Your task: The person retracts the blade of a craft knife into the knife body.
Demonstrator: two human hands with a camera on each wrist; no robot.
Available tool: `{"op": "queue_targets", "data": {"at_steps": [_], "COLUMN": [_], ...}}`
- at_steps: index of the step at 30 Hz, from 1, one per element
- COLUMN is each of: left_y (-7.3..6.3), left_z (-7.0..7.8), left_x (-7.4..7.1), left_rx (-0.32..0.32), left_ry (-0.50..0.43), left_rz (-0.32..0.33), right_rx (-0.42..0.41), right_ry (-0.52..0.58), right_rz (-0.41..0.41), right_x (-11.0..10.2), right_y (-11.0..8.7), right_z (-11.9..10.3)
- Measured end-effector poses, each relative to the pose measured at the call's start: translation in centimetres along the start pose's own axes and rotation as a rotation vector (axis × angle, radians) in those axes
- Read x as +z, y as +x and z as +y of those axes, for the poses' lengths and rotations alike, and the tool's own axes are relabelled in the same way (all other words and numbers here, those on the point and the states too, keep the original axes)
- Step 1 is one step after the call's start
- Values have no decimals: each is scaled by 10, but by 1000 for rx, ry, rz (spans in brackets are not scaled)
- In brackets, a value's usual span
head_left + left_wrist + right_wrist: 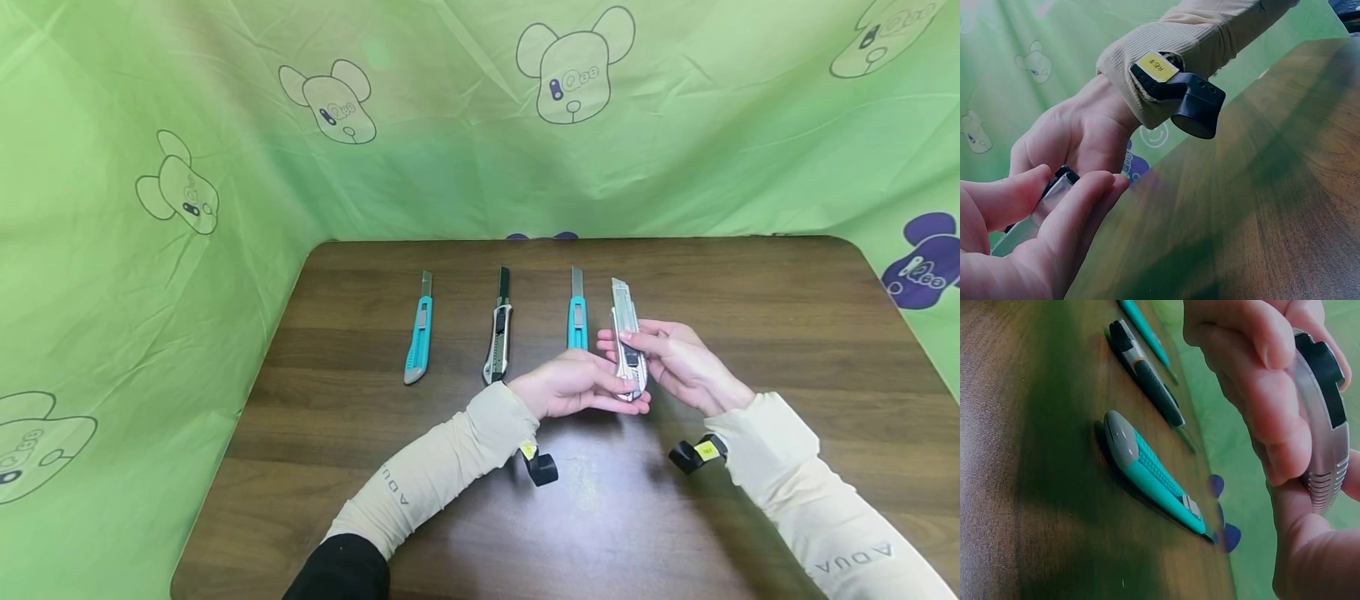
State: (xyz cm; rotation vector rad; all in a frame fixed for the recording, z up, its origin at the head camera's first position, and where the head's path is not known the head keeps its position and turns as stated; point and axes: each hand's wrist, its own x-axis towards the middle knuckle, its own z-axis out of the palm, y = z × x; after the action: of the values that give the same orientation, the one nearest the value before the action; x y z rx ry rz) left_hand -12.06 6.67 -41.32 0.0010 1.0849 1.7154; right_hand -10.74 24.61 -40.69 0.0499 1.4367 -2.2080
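Observation:
Both hands hold one silver utility knife [622, 312] with a black slider, raised above the table and tilted, its angled tip pointing away from me. My left hand [566, 385] pinches its near end between thumb and fingers. From the right side, my right hand [690, 362] grips the middle of the body, thumb on top near the slider. In the right wrist view, the silver body [1322, 450] and black part show between the fingers. Directly left of the held knife lies a teal utility knife [577, 321]; the left hand hides its near end in the head view.
Farther left on the brown wooden table [360, 467] lie a silver-and-black utility knife [498, 342] and another teal utility knife [418, 342], blades pointing away. A green cloth [450, 167] with mouse drawings surrounds the table. Each wrist wears a black camera [542, 468].

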Motion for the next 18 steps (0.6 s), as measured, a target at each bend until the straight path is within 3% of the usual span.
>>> {"op": "queue_targets", "data": {"at_steps": [18], "left_y": [-1], "left_z": [2], "left_x": [1], "left_rx": [-6], "left_ry": [21], "left_rz": [-8], "right_rx": [-31], "right_ry": [-5], "right_rz": [-78], "right_x": [-3], "right_y": [-2], "right_z": [0]}}
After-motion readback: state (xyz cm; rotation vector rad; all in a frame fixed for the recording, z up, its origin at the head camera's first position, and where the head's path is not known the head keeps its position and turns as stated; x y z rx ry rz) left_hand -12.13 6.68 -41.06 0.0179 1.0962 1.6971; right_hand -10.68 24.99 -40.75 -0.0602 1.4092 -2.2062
